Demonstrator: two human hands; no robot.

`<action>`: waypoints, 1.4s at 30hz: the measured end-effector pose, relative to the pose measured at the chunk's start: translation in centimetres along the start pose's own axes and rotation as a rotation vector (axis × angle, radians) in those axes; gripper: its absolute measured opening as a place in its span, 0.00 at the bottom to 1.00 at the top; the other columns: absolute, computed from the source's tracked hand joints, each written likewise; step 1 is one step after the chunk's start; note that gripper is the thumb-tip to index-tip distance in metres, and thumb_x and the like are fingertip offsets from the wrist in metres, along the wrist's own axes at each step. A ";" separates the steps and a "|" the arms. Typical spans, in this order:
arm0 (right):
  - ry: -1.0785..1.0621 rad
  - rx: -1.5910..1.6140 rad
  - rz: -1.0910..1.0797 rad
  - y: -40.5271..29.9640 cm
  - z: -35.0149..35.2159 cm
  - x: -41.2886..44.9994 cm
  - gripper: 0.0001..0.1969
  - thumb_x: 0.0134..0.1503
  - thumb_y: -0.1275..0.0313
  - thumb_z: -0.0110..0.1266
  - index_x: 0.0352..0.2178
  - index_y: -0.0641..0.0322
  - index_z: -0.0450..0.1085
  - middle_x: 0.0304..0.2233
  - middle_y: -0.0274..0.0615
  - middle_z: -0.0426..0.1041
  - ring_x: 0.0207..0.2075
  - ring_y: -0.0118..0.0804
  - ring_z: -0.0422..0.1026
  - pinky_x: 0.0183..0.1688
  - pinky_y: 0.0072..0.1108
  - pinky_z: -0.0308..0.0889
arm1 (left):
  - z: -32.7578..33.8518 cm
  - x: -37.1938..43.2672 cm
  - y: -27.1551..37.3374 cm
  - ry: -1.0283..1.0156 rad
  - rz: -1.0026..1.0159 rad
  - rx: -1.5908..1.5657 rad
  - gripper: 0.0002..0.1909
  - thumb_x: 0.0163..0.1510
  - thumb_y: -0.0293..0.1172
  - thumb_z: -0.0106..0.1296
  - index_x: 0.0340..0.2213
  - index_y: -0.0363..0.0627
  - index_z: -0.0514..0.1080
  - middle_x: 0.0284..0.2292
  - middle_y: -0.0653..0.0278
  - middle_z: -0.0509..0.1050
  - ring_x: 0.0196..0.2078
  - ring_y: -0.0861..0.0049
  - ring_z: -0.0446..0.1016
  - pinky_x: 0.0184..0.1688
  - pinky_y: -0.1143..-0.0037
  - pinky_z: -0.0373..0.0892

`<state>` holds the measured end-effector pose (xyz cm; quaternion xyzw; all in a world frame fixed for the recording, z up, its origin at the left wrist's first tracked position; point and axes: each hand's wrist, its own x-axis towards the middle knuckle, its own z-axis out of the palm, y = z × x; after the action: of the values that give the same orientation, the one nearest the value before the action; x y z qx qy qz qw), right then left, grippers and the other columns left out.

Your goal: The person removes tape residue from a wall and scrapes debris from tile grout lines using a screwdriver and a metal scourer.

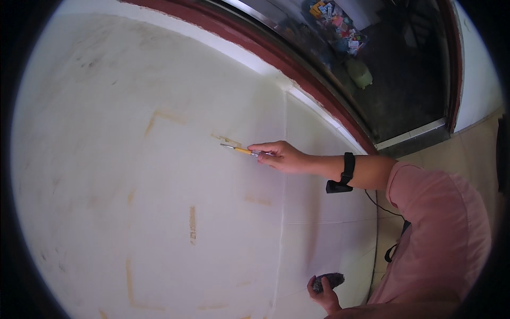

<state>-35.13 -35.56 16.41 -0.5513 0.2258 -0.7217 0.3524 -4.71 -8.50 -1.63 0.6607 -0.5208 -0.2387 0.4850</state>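
Note:
My right hand (279, 156) holds a slim tool (243, 150) with a yellow handle and a narrow metal tip. The tip points left, beside or against a yellowish adhesive-like residue strip (229, 140) on the white wall (191, 167); contact cannot be told. Low in the view, my left hand (324, 296) grips a dark, fuzzy pad (328, 282), possibly steel wool, near the lower wall. A brown residue strip (193, 225) marks the wall at centre left, with fainter corner-shaped yellowish marks (129, 283) around it.
A red-brown frame (295, 79) with dark glass crosses the top. Behind it lie a mixed pile of small items (338, 24) and a green bag-like thing (359, 73). A door threshold (412, 133) and tiled floor (470, 153) are at right. A thin black cable (384, 208) hangs near my body.

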 end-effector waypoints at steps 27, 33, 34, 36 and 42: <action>-0.188 -0.088 -0.392 1.8 -6.8 5.7 0.17 0.59 0.78 0.51 0.51 0.66 0.68 0.31 0.47 0.74 0.28 0.38 0.72 0.33 0.24 0.66 | 15.0 0.5 5.6 0.266 0.087 0.021 0.23 0.48 0.32 0.64 0.43 0.35 0.70 0.38 0.54 0.75 0.40 0.68 0.73 0.45 0.70 0.70; -0.213 -0.194 -0.573 -3.9 -4.1 12.6 0.17 0.60 0.78 0.51 0.51 0.67 0.67 0.33 0.43 0.75 0.30 0.29 0.71 0.34 0.20 0.65 | 13.8 1.4 6.0 0.291 0.099 0.047 0.23 0.47 0.33 0.65 0.43 0.35 0.71 0.37 0.54 0.76 0.39 0.69 0.73 0.44 0.70 0.70; -0.212 -0.200 -0.573 -4.8 -4.1 13.4 0.17 0.60 0.78 0.51 0.51 0.67 0.67 0.33 0.43 0.75 0.30 0.29 0.71 0.34 0.20 0.65 | 14.0 1.4 6.4 0.281 0.094 0.027 0.23 0.47 0.33 0.65 0.43 0.35 0.71 0.37 0.54 0.76 0.38 0.68 0.73 0.44 0.70 0.70; -0.238 -0.102 -0.517 -6.1 -3.8 14.4 0.17 0.60 0.78 0.50 0.51 0.67 0.67 0.33 0.41 0.75 0.31 0.27 0.70 0.35 0.19 0.65 | 14.1 1.5 6.9 0.270 0.088 0.004 0.23 0.47 0.33 0.65 0.43 0.35 0.71 0.37 0.54 0.76 0.38 0.68 0.73 0.43 0.70 0.70; -0.274 -0.128 -0.394 -5.9 -3.4 13.1 0.17 0.61 0.77 0.49 0.52 0.69 0.66 0.32 0.39 0.74 0.31 0.24 0.69 0.36 0.17 0.65 | 13.7 1.4 5.7 0.259 0.062 -0.003 0.23 0.47 0.33 0.65 0.43 0.36 0.71 0.37 0.54 0.76 0.38 0.69 0.74 0.43 0.71 0.70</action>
<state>-41.80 -41.82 27.99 -0.6988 0.1093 -0.6791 0.1966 -18.10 -15.07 -2.00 0.6689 -0.4737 -0.1372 0.5561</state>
